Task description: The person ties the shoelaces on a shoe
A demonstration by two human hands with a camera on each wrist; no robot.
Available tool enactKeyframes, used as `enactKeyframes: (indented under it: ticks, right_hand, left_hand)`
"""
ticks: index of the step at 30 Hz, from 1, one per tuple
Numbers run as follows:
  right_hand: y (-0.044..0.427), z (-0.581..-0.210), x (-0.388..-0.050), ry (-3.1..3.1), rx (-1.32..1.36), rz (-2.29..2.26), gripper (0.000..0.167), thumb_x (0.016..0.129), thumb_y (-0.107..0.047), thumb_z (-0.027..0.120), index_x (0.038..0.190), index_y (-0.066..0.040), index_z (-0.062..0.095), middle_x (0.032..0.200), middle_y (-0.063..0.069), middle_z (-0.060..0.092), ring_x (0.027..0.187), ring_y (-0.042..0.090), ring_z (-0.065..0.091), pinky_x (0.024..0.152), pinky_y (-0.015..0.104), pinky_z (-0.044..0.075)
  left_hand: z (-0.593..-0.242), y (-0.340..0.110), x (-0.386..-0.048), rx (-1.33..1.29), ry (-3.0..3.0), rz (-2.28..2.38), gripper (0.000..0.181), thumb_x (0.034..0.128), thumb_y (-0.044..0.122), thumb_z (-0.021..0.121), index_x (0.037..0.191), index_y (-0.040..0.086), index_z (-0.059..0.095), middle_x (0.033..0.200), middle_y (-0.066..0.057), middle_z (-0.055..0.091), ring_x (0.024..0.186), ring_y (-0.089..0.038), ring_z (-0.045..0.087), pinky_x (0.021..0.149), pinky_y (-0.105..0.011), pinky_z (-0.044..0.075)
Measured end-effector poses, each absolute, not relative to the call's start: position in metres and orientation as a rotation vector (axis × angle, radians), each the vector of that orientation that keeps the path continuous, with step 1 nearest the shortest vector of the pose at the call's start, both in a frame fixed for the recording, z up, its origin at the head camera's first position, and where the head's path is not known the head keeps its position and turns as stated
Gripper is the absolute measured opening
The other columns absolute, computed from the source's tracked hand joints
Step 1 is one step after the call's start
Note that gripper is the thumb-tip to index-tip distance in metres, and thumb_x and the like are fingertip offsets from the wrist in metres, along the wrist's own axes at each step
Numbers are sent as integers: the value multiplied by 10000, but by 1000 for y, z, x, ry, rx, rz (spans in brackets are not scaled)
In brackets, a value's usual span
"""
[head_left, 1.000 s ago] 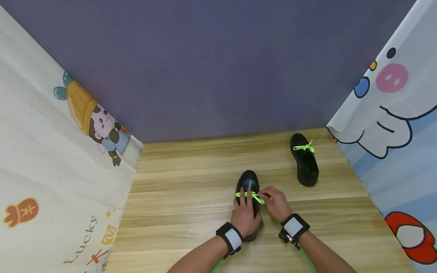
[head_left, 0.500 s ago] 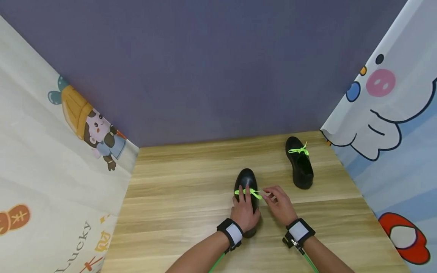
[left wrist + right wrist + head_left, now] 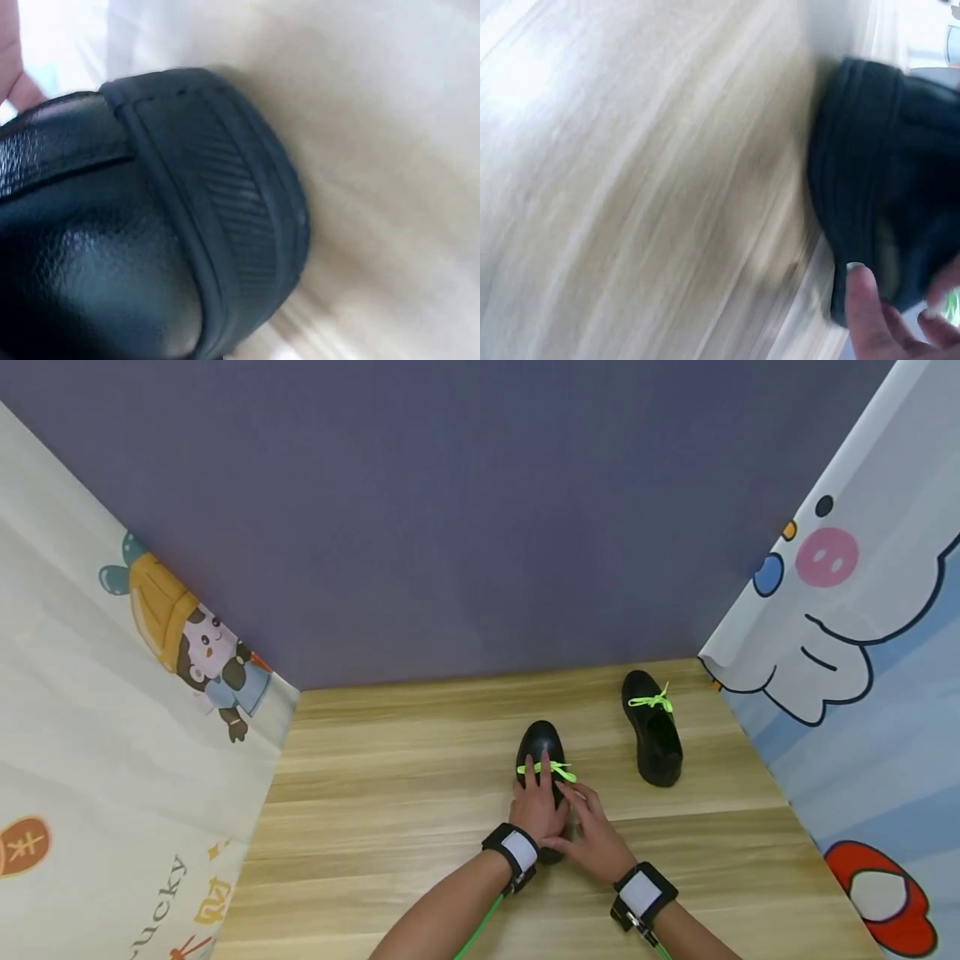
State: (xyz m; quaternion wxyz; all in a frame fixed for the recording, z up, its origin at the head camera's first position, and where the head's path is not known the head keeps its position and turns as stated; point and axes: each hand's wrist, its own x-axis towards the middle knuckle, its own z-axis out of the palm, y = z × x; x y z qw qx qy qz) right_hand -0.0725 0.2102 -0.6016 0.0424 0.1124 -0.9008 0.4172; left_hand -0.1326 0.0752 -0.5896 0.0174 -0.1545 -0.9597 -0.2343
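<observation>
A black shoe (image 3: 540,742) with a bright green lace (image 3: 558,771) tied in a bow lies on the wooden surface, toe pointing away from me. My left hand (image 3: 536,810) holds it from above, with two fingers stretched over the lace and the thumb along the right side. My right hand (image 3: 598,845) is at the shoe's right rear, fingers spread. In the right wrist view, its thumb (image 3: 861,296) touches the heel edge. The left wrist view shows the heel (image 3: 232,195) close up; much of the shoe's opening is hidden by my hands.
A second black shoe (image 3: 654,739), also with a green lace bow, stands farther back to the right on the wood-grain surface (image 3: 390,777). A dark blue-grey panel (image 3: 480,527) rises behind. Printed cloths hang at left (image 3: 75,693) and right (image 3: 885,735).
My right hand has left the lace end it was pinching and come to the shoe's right rear. The shoe and my left hand have shifted slightly forward. The head view has tilted a little.
</observation>
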Motion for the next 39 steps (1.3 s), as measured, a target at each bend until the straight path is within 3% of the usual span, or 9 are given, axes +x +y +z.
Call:
enactKeyframes:
  ticks: [4, 7, 13, 19, 24, 27, 32, 35, 39]
  right_hand:
    - [202, -600, -73, -2799, 320, 1231, 1003, 767, -469, 847, 1564, -156, 324, 1530, 235, 256, 1278, 422, 506, 926, 523, 505]
    - [198, -597, -76, -2807, 289, 1226, 1000, 785, -427, 853, 1569, -132, 308, 1531, 251, 249, 1258, 442, 520, 947, 553, 492]
    - [191, -595, -82, -2778, 296, 1113, 877, 816, -303, 845, 1528, -97, 377, 1491, 280, 308, 1221, 454, 540, 942, 565, 496]
    - [179, -596, -83, -2830, 293, 909, 974, 711, -403, 911, 1506, -119, 425, 1518, 312, 266, 1273, 530, 459, 905, 590, 506]
    - [172, -597, -82, -2854, 253, 843, 956, 715, -390, 909, 1504, -122, 441, 1520, 345, 244, 1232, 587, 457, 847, 598, 517]
    - [173, -596, -82, -2844, 215, 834, 929, 717, -381, 909, 1485, -113, 461, 1508, 339, 265, 1211, 576, 477, 863, 598, 510]
    - [175, -596, -82, -2839, 186, 841, 895, 729, -390, 899, 1463, -88, 484, 1502, 329, 283, 1216, 551, 488, 891, 586, 503]
    - [175, -596, -83, -2843, 180, 870, 886, 758, -380, 877, 1475, -60, 467, 1504, 330, 288, 1225, 541, 490, 904, 582, 500]
    - [177, -597, -87, -2861, 165, 874, 893, 784, -364, 855, 1502, -53, 426, 1516, 310, 290, 1253, 522, 484, 936, 567, 493]
  left_hand:
    - [-590, 69, -147, -568, -3004, -838, 657, 1002, 317, 580, 1577, 135, 316, 1535, -287, 338, 1123, -540, 549, 759, -518, 566]
    - [-585, 60, -155, -608, -3035, -997, 604, 1047, 307, 499, 1589, 144, 287, 1546, -288, 314, 1171, -507, 559, 913, -524, 526]
    - [-576, 32, -160, -549, -2959, -1349, 558, 1085, 253, 415, 1547, -29, 282, 1547, -292, 300, 1300, -433, 505, 1063, -516, 423]
    - [-581, 0, -160, -503, -2925, -1377, 520, 1083, 199, 409, 1519, -65, 304, 1539, -296, 316, 1379, -418, 415, 1112, -520, 360]
    - [-587, -23, -154, -446, -2885, -1364, 503, 1067, 158, 457, 1493, -82, 339, 1510, -322, 338, 1351, -452, 427, 1097, -541, 368]
    - [-589, -25, -153, -452, -2881, -1298, 453, 1047, 150, 514, 1442, -58, 441, 1454, -294, 410, 1275, -433, 507, 1046, -526, 427]
    - [-587, -15, -154, -555, -2894, -1218, 227, 1014, 148, 584, 1173, 16, 678, 1123, -120, 597, 973, -245, 630, 849, -369, 527]
    - [-586, -7, -154, -654, -2907, -1205, 151, 1002, 135, 592, 1038, 40, 705, 952, -48, 628, 865, -167, 610, 772, -297, 517]
    - [-591, -5, -148, -740, -2943, -1191, 115, 988, 126, 605, 971, 64, 699, 906, -13, 644, 820, -123, 592, 734, -267, 506]
